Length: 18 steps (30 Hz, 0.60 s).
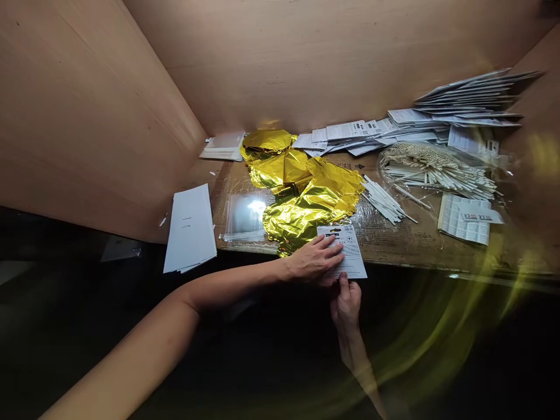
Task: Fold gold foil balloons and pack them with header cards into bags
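A white printed card with a dark header and small text is held over the front edge of the table. My left hand lies across its left side, fingers on the face of the card. My right hand pinches its lower edge from below, thumb on the front. Crumpled gold foil balloons sit directly behind the card, with their lower edge near my left fingertips. The part of the card under my left hand is hidden.
Cardboard covered in clear plastic tops the table, between wooden walls. On it lie a clear bag, white sticks, a bagged stick bundle, a label sheet, and printed card stacks. White paper lies to the left.
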Available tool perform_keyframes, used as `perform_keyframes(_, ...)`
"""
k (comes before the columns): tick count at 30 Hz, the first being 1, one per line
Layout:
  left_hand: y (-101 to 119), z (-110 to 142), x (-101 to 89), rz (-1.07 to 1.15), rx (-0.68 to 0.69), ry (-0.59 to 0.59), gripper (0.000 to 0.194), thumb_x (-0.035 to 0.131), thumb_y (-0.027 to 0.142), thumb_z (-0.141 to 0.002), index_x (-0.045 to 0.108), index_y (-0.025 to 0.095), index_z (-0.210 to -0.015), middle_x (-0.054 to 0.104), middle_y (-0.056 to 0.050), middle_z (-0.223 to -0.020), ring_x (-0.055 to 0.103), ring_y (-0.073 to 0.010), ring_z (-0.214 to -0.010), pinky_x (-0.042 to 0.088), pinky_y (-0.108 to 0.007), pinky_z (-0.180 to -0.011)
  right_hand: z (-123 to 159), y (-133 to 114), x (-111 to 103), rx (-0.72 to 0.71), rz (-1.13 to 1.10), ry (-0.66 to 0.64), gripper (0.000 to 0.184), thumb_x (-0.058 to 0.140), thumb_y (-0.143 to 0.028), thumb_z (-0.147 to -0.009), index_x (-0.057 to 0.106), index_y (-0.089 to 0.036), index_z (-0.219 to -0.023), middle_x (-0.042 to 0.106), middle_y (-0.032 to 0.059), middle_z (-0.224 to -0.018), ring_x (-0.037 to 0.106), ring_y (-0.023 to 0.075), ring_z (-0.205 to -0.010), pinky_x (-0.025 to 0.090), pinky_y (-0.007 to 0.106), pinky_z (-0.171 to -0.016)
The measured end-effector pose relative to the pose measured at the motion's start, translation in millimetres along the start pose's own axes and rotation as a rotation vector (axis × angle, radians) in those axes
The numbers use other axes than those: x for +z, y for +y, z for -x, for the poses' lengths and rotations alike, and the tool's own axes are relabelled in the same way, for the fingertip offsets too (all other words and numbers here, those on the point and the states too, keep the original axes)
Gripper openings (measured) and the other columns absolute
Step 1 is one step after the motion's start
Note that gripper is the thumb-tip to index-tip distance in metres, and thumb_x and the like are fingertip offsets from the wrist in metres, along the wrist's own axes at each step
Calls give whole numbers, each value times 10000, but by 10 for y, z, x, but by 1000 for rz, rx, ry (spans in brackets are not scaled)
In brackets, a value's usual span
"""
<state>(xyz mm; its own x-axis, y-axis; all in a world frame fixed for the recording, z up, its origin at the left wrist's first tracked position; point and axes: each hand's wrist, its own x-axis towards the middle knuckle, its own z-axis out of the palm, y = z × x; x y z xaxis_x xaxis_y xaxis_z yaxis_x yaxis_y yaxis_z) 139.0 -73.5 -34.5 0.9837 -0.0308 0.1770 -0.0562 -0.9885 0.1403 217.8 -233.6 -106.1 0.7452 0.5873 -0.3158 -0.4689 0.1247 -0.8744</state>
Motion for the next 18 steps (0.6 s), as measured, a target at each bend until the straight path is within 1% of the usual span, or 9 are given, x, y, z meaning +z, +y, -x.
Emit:
perform_keyframes(1, -2, 4, -10, -4, 15, -8, 659, 649, 539, -939, 617, 112, -1439, 547, -209, -1577, 451, -430, -1518, 389, -576, -1252, -14, 13, 3, -9, -17, -37, 392, 823, -550, -843, 716, -189, -950, 785, 64, -906, 759, 231, -858, 630, 398, -828)
perform_keyframes(2, -3, 11, -18, -7, 30, -14, 654, 655, 527, -935, 617, 107, -1435, 540, -210, -1585, 448, -424, -1523, 386, -562, -1259, -28, 29, 6, -23, -23, -57, 395, 815, -526, -851, 741, -180, -1026, 802, 98, -1040, 761, 267, -1015, 603, 451, -958)
perform_keyframes(3, -2, 18, -23, -7, 41, -16, 651, 654, 520, -935, 617, 101, -1432, 535, -209, -1592, 446, -418, -1527, 383, -550, -1264, -40, 47, 9, -40, -20, -56, 402, 807, -509, -857, 752, -172, -1071, 799, 118, -1127, 744, 289, -1113, 569, 483, -1035)
perform_keyframes(6, 1, 30, -12, 6, 46, 3, 623, 607, 535, -970, 622, 108, -1424, 545, -191, -1595, 454, -395, -1530, 366, -539, -1279, -69, 98, 20, -107, 15, 31, 409, 787, -513, -872, 762, -158, -1073, 802, 124, -1133, 738, 306, -1142, 550, 503, -1070)
perform_keyframes(9, 1, 21, 35, 28, 29, 33, 572, 586, 531, -991, 640, 143, -1407, 579, -161, -1572, 477, -378, -1518, 358, -538, -1285, -84, 121, 35, -141, 39, 106, 414, 788, -554, -867, 749, -168, -1010, 798, 91, -982, 756, 293, -1024, 600, 467, -966)
perform_keyframes(11, 9, 6, 85, 35, 14, 46, 532, 604, 513, -987, 659, 160, -1381, 606, -154, -1546, 487, -383, -1509, 378, -547, -1270, -95, 124, 38, -143, 62, 107, 409, 792, -584, -858, 694, -187, -853, 725, 31, -762, 729, 240, -805, 614, 386, -784)
perform_keyframes(13, 19, -14, 148, 43, -18, 65, 440, 603, 460, -998, 691, 179, -1326, 643, -147, -1502, 505, -374, -1498, 411, -545, -1246, -108, 122, 25, -137, 94, 72, 465, 792, -600, -860, 585, -208, -717, 569, -40, -592, 586, 155, -586, 527, 294, -600)
perform_keyframes(14, 17, -25, 179, 49, -36, 77, 388, 598, 426, -1007, 706, 189, -1294, 660, -143, -1480, 513, -363, -1495, 423, -539, -1239, -116, 116, 11, -132, 110, 50, 490, 785, -611, -865, 554, -212, -700, 511, -61, -567, 507, 124, -534, 468, 270, -549)
perform_keyframes(18, -138, -101, 217, 112, -101, 110, 309, 619, 338, -1004, 727, 201, -1259, 667, -134, -1469, 492, -351, -1520, 386, -557, -1275, -153, -23, -89, -115, 299, 10, 523, 699, -686, -912, 570, -209, -742, 456, -69, -582, 368, 102, -493, 328, 259, -486)
